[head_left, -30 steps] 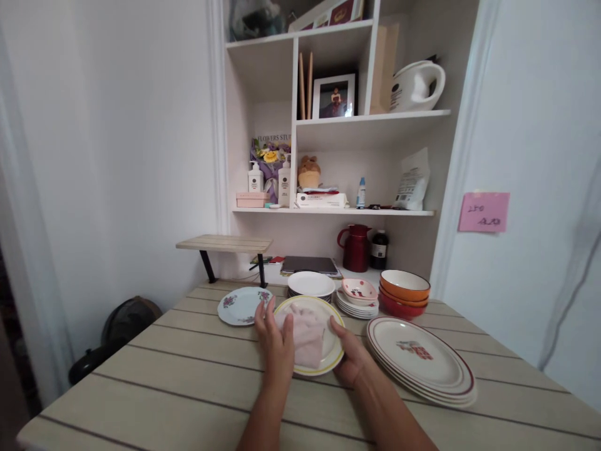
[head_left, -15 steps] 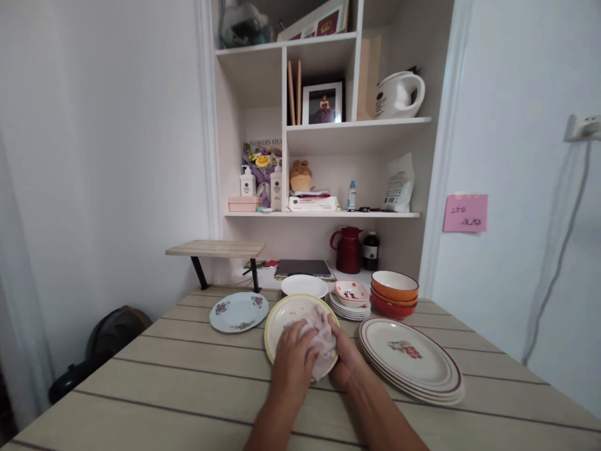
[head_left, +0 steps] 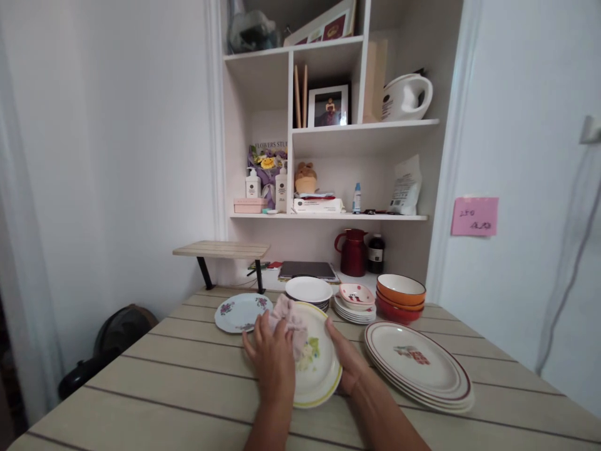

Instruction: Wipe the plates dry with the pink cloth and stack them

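Observation:
My right hand grips the right rim of a cream plate with a yellow edge and a green and yellow print. Over the plate's left side, my left hand presses a crumpled pale pink cloth against it, fingers bent over the cloth. The plate is tilted, and its left part is hidden by that hand and the cloth. Just beyond the left hand lies a white plate with purple flowers. Close to my right forearm is a stack of oval plates with brown-red rims.
Toward the back stand a stack of white plates, a small pink-patterned bowl on small plates, and orange and red bowls. Behind them are a red jug and a dark bottle. A small raised shelf stands at the back left.
My left hand and the cloth have moved from the plate's right side to its left, uncovering the print. The plate has come nearer and tilted. My right hand keeps hold of the rim.

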